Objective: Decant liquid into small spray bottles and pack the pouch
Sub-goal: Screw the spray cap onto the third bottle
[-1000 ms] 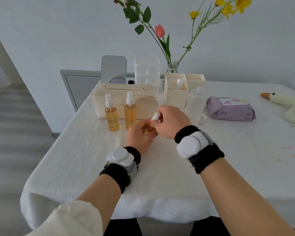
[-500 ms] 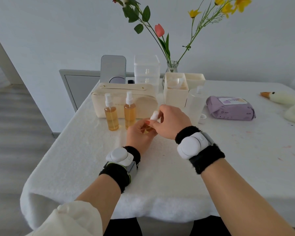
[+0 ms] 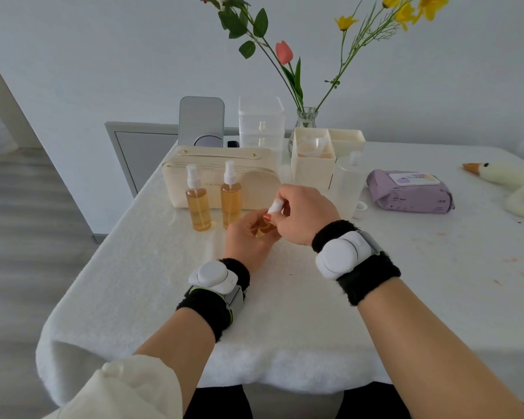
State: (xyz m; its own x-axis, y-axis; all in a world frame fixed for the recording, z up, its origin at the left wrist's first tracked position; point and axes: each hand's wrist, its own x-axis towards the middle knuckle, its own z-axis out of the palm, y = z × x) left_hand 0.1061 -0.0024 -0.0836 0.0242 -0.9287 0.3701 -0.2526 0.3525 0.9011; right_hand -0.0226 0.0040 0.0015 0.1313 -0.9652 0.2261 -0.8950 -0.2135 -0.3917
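Little moved: left hand (image 3: pixel 248 238) grips third bottle (image 3: pixel 261 230), right hand (image 3: pixel 306 216) pinches its cap (image 3: pixel 275 205), seemingly tightening; two filled bottles (image 3: pixel 198 207) before pouch (image 3: pixel 256 182) await packing.

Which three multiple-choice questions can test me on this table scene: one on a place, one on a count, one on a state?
1. Where does the purple soft pack of wipes lie?
A. on the floor
B. on a chair
C. right of the tall clear plastic bottle

2. How many small clear spray bottles of amber liquid stand free before the cream zipped pouch?
A. one
B. two
C. four

3. What does the right hand do?
A. pinches the white spray top of a third small bottle that the left hand holds
B. lies flat on the cloth
C. lifts the pouch

Key: C, the pack lies to that bottle's right; B, two stand untouched; A, its fingers curl round the top.
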